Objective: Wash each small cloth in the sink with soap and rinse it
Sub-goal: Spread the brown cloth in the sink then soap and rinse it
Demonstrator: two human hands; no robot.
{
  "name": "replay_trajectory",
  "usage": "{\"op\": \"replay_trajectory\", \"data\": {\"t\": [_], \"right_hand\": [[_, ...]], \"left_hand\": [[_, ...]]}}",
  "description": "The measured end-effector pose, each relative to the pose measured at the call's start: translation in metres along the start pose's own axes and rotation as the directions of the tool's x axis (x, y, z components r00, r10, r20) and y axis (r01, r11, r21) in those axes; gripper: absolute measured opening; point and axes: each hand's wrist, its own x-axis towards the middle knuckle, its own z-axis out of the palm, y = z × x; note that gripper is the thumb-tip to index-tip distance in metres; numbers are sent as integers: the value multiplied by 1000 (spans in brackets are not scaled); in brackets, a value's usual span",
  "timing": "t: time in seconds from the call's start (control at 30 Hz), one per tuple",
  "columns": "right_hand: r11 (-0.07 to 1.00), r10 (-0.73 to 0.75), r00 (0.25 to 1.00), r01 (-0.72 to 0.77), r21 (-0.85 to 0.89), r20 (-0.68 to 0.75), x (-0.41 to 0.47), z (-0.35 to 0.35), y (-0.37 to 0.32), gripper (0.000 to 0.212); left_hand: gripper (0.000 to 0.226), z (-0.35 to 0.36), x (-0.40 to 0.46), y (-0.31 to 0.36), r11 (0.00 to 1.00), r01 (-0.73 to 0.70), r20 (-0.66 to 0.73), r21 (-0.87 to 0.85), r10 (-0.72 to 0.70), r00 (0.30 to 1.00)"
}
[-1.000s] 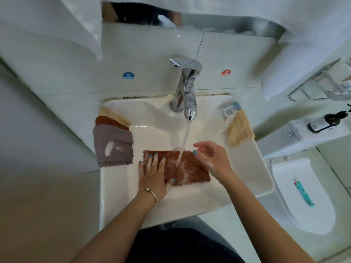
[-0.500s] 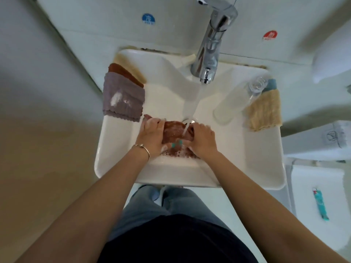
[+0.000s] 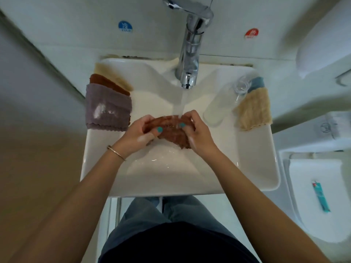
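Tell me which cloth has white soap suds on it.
The purple cloth, draped over the sink's left rim; a white foamy patch sits on it. The rust and beige cloths behind it show none.

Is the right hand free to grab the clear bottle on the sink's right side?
Probably not yet: the right hand grips the brown cloth. The clear bottle lies close, nothing between.

Wet rust-brown cloth [image 3: 171, 132] bunched under running water over sink [image 3: 190, 179].
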Motion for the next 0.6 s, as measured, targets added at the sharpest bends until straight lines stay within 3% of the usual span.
{"op": "replay_trajectory", "data": {"t": [0.1, 0.2, 0.27, 0.37, 0.47, 0.6], "right_hand": [[982, 35, 993, -14, 187, -112, -4, 10, -16, 30], [988, 21, 970, 17, 154, -242, -4, 20, -21, 27], [985, 20, 965, 25, 169, -261, -3, 27, -22, 13], [980, 28, 955, 32, 195, -294, -3, 34, -26, 25], [979, 39, 947, 29, 204, -320, 4, 34, -27, 11], [997, 15, 938, 12, 76, -346, 12, 32, -34, 20]], "left_hand": [[16, 24, 5, 12, 970, -93, -186, -223, 52, 981], [19, 57, 14, 23, 969, -164, -398, -184, 79, 914], [13, 77, 19, 31, 947, -229, -452, -224, 107, 886], [5, 94, 25, 44, 946, -235, -551, -224, 76, 831], [13, 98, 33, 46, 965, -167, -597, -203, 13, 802], [26, 96, 44, 47, 959, -111, -581, -262, -65, 811]]}}
